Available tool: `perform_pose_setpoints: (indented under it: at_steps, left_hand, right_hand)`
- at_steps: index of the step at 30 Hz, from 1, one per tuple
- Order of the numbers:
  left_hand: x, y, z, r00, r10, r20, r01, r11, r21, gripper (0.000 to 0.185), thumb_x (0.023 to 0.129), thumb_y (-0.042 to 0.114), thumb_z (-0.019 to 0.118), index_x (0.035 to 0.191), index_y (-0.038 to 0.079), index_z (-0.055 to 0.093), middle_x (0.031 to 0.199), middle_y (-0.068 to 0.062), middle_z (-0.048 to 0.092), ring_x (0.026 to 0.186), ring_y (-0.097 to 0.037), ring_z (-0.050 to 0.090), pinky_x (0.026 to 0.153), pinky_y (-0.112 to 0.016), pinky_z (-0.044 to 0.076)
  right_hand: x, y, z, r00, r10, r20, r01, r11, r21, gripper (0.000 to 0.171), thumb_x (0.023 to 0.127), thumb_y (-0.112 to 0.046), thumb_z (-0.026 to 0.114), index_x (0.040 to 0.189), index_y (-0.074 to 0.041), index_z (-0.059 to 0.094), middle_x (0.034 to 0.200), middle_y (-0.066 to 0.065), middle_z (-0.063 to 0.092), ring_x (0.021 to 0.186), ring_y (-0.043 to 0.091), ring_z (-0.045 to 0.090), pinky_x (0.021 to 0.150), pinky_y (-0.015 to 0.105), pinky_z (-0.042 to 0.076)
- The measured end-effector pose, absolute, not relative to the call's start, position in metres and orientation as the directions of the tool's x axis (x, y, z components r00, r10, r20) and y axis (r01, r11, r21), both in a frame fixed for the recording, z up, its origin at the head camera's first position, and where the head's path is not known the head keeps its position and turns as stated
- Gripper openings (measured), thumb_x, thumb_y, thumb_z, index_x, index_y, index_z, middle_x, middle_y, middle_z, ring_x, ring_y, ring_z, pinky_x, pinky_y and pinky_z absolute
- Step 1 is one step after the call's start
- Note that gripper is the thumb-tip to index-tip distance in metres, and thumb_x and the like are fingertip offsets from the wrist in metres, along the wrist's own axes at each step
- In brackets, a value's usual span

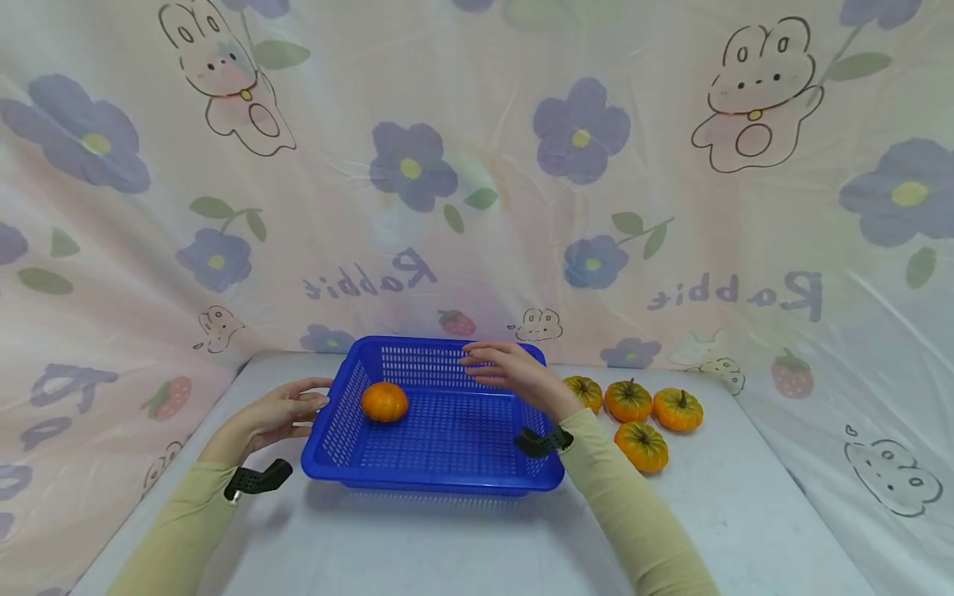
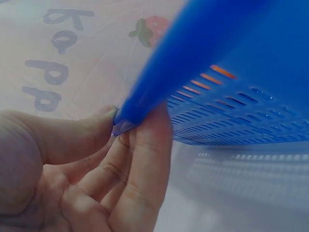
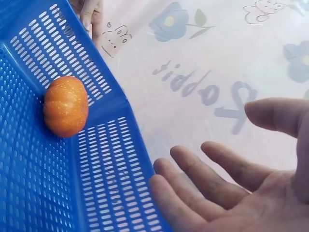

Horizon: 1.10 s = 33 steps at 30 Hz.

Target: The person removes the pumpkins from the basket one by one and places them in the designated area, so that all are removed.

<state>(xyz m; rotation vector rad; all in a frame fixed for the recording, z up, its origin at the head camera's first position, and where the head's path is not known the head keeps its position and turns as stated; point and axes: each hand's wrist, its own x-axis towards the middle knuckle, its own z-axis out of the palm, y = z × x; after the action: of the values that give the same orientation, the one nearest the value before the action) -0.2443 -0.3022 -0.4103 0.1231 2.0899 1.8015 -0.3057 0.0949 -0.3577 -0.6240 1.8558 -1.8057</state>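
A blue plastic basket (image 1: 440, 478) with slotted walls stands on the table, and one small orange pumpkin (image 1: 384, 402) lies inside near its left wall. At the basket's left rim, my left hand (image 1: 279, 414) pinches the edge between thumb and fingers, as the left wrist view shows. Over the basket's back right part hovers my right hand (image 1: 514, 372), its fingers extended and holding nothing. In the right wrist view the same pumpkin (image 3: 66, 106) shows beyond the spread fingers (image 3: 207, 188).
Several yellow-orange pumpkins with green tops, such as this pumpkin (image 1: 642, 447), sit on the white table (image 1: 715, 513) to the right of the basket. A printed cloth (image 1: 492, 232) with flowers and rabbits hangs behind the table and along its sides.
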Motion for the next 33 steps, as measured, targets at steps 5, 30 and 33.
perform_pose_setpoints:
  at_steps: [5,30,33]
  left_hand:
    - [-0.244,-0.302,-0.410,-0.927,0.297,-0.230,-0.182,0.180,0.967,0.061,0.101,0.017,0.050,0.149,-0.002,0.018,0.111,-0.011,0.061,0.096,-0.024,0.063,0.088,-0.045,0.052]
    - [-0.245,-0.302,-0.410,-0.930,0.279,-0.239,-0.193,0.182,0.964,0.063,0.100,0.020,0.053,0.149,0.000,0.019,0.116,-0.013,0.059,0.099,-0.026,0.062,0.087,-0.043,0.052]
    - [-0.244,-0.302,-0.410,-0.931,0.277,-0.239,-0.194,0.179,0.965,0.063,0.100,0.019,0.052,0.149,-0.001,0.019,0.115,-0.014,0.060,0.098,-0.026,0.063,0.086,-0.043,0.053]
  right_hand:
    - [-0.311,0.080,-0.363,-0.779,-0.627,-0.029,0.013,0.029,-0.999,0.047,0.103,-0.022,0.046,0.141,0.005,0.040,0.138,0.027,0.045,0.127,0.038,0.045,0.106,0.047,0.034]
    - [-0.325,0.025,-0.385,-0.731,-0.680,-0.051,-0.008,0.084,-0.996,0.046,0.101,-0.026,0.049,0.139,0.000,0.046,0.134,0.018,0.052,0.124,0.038,0.048,0.106,0.051,0.033]
    - [-0.326,0.019,-0.387,-0.733,-0.677,-0.065,0.001,0.095,-0.996,0.045,0.100,-0.025,0.050,0.138,0.000,0.047,0.135,0.018,0.050,0.123,0.037,0.048,0.107,0.052,0.032]
